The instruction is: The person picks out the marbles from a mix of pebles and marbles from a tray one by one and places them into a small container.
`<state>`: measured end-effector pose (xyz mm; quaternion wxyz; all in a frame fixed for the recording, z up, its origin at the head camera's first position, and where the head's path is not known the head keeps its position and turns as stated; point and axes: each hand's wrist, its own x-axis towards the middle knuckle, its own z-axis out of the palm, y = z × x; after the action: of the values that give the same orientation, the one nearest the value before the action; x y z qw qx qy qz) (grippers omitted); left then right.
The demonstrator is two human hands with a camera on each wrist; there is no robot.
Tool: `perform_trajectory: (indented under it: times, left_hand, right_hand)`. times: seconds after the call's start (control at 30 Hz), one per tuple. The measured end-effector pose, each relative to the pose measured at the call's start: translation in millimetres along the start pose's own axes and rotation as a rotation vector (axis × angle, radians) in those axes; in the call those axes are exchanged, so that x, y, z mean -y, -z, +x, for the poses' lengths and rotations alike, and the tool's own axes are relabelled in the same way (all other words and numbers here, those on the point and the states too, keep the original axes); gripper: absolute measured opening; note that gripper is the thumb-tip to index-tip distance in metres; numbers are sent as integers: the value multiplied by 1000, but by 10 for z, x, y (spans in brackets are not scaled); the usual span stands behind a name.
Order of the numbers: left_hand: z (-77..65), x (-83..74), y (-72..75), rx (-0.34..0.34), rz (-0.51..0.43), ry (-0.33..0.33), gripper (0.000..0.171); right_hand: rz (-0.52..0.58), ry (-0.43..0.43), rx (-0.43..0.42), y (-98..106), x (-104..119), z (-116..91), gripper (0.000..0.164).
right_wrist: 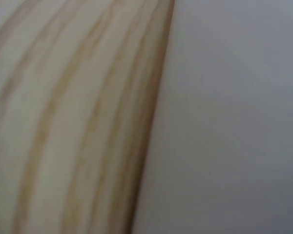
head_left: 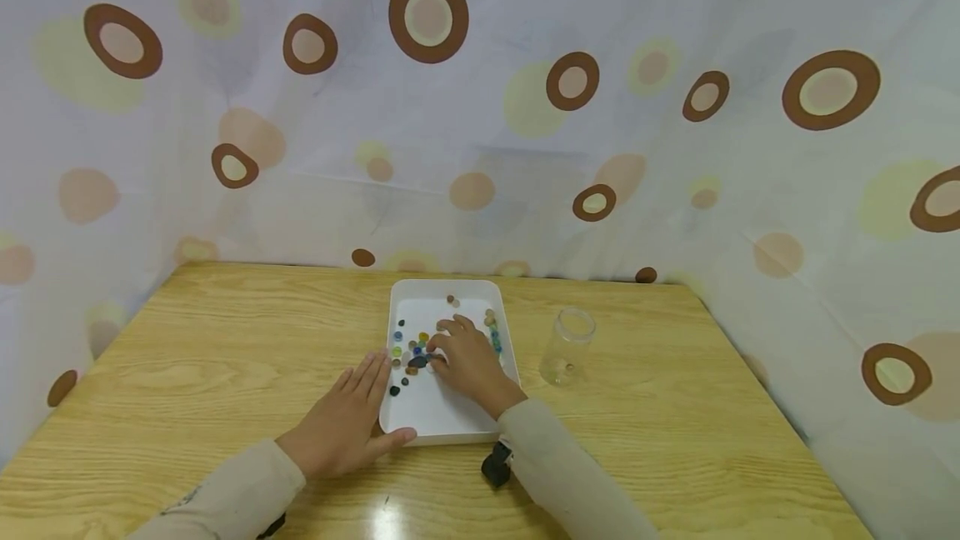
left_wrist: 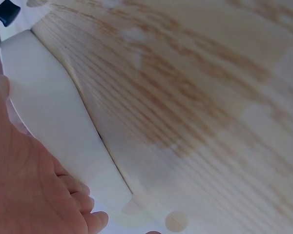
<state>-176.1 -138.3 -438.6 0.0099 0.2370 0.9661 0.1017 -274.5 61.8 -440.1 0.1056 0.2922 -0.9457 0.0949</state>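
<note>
A white rectangular tray [head_left: 442,415] lies on the table with small coloured glass pebbles [head_left: 397,352] scattered in its left half and a row of pebbles [head_left: 495,340] along its right wall. My left hand [head_left: 341,419] lies with straight fingers along the tray's left rim, thumb at the near corner; the left wrist view shows its fingers against the outer wall [left_wrist: 49,87]. Over the tray, my right hand [head_left: 468,361] pinches a small dark spoon-shaped thing [head_left: 418,362] between thumb and fingers. Its wide end is among the pebbles; the fingers partly hide the rest.
To the right of the tray stands a clear jar [head_left: 567,348] with a small brownish piece near its bottom. The wood-grained table [head_left: 675,423] meets a patterned cloth [head_left: 480,107] at the back and sides. The right wrist view shows only the table and a white wall close up.
</note>
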Motion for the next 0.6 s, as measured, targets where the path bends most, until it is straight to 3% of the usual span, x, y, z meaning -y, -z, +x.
perform_trajectory:
  times: [0.37,0.6]
  left_hand:
    - [-25,-33,84,5,-53,4,99]
    - [0,17,-16,-23,-19,-3,100]
  right_hand:
    - [5,-9,47,-30,17,3,11]
    - [4,-23,65,-50,3,9,10]
